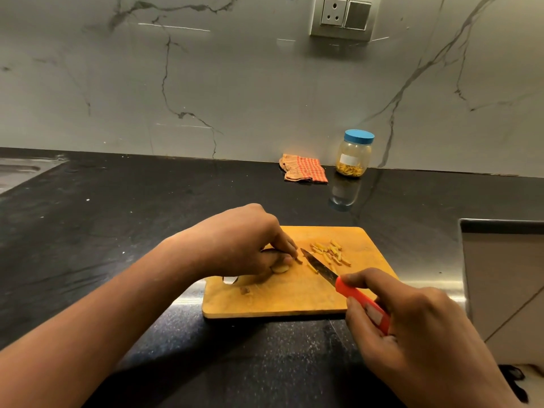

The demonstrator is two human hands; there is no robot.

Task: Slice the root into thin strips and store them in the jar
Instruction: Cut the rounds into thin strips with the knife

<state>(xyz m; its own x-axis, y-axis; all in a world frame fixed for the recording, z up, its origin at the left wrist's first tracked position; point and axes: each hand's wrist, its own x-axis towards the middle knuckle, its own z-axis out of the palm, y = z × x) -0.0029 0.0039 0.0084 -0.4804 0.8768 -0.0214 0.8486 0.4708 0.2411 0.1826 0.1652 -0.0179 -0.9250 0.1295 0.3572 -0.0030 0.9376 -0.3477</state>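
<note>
A wooden board (282, 298) lies on a dark counter (117, 231), its near right corner covered by the right hand (412, 328). The left hand (244, 242) rests on the board's left part, fingers curled down and pressing a pale piece of root (280, 269); only a small end of the root shows beneath the fingertips, and the rest is hidden under the hand. The right hand is wrapped around the red handle of a knife (338, 282), whose dark blade points up and left, its tip just beside the left fingertips; whether the edge touches the board cannot be told. A loose heap of yellow strips (331, 251) lies on the far right part of the board, with one or two stray strips beside the blade. A small scrap near the board's handle hole is too blurred to make out. Well behind, against the marble wall, stands a jar (354, 154) with a blue lid on it and yellow strips in its bottom, and just left of it a crumpled checked cloth (304, 169). A sink at the far left is cut off by the frame.
</note>
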